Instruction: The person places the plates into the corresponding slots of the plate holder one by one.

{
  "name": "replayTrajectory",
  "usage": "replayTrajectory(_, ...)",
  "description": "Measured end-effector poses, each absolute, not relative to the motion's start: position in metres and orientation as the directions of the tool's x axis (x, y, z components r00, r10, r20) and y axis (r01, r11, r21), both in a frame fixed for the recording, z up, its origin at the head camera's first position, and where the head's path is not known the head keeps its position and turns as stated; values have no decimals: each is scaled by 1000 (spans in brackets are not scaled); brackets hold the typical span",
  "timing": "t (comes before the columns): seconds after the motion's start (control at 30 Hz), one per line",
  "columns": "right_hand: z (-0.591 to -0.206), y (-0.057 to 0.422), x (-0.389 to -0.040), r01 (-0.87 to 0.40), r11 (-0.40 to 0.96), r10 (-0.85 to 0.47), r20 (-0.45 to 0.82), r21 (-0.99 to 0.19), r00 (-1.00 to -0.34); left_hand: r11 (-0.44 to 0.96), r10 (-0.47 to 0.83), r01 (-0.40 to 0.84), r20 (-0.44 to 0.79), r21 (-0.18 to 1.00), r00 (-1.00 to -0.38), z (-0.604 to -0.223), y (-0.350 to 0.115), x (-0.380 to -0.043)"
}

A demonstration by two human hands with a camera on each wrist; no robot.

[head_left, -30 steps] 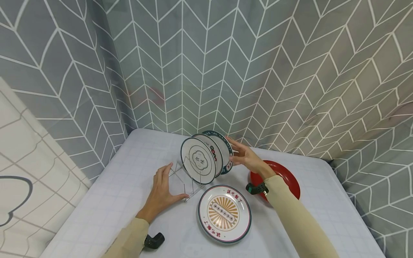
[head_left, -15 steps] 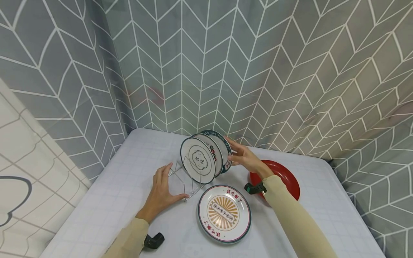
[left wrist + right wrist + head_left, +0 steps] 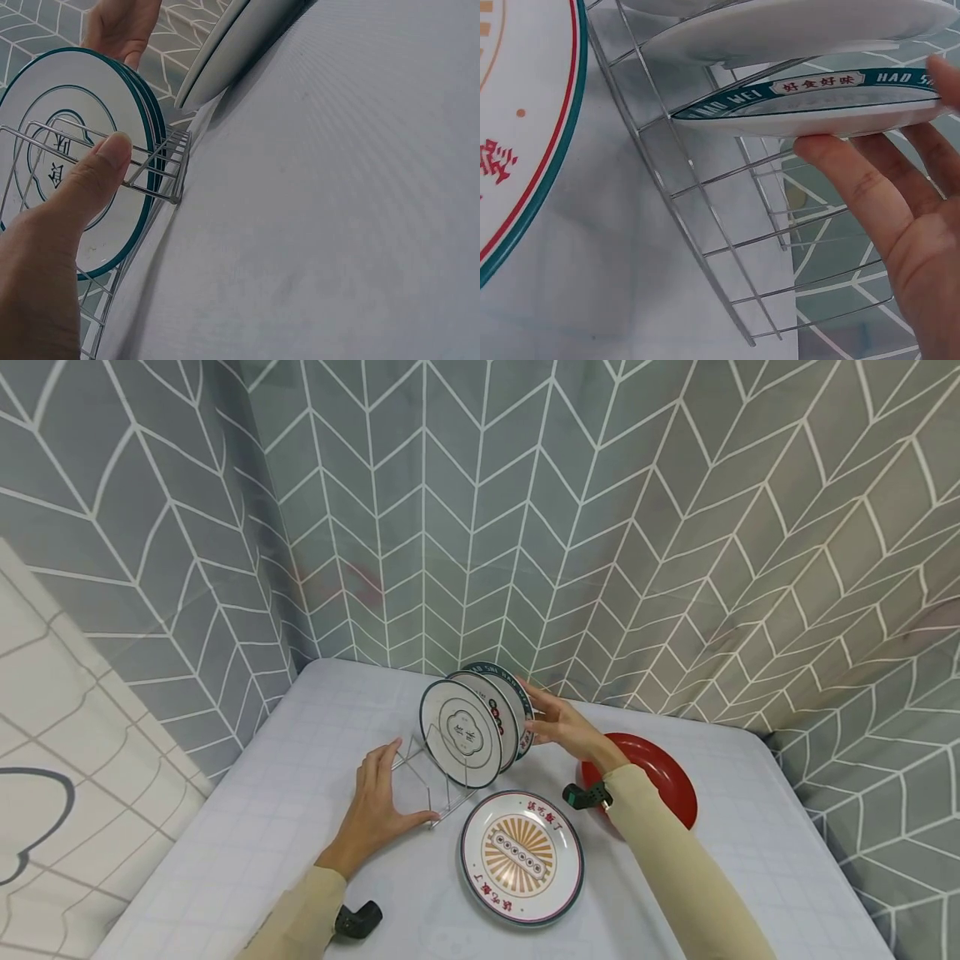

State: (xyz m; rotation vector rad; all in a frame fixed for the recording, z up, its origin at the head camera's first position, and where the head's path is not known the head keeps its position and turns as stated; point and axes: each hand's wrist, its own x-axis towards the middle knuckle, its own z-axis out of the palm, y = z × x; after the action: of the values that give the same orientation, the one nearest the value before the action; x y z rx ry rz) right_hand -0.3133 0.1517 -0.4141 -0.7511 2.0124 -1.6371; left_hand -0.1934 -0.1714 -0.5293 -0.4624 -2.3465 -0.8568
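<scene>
Pale table (image 3: 765, 843), open room from red dish (image 3: 666, 766) to right edge. Wire rack (image 3: 705, 255), right-end bars plain only from right wrist. Just nearer, printed plate (image 3: 522, 858), flat. On edge at rack, green-rimmed plate (image 3: 780, 109), pinched in right hand (image 3: 922, 225). Round rack's left end, left hand (image 3: 378, 797), spread wide, gripping; thumb (image 3: 90, 176) on wire clearest from left wrist.

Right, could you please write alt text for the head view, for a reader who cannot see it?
A person's left hand grips a wire rack, while the right hand holds a green-banded plate behind two tilted plates. Nearer on the white table lies a sunburst plate; right of it, a red dish is partly hidden by the right sleeve.
</scene>
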Motion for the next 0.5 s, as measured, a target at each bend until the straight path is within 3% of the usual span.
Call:
replayTrajectory(0.2,-410,169,-301,-132,123,-612,29,-984,-790,724,111,513,657,460,-746,-530,-170,-195)
replayTrajectory(0.33,-416,193,-288,-168,97,-639,68,-981,-766,723,108,502,640,474,-761,-529,-169,-194)
replayTrajectory(0.5,-440,216,-256,-163,161,-650,19,-973,-760,724,104,495,633,481,-767,-528,-170,-193)
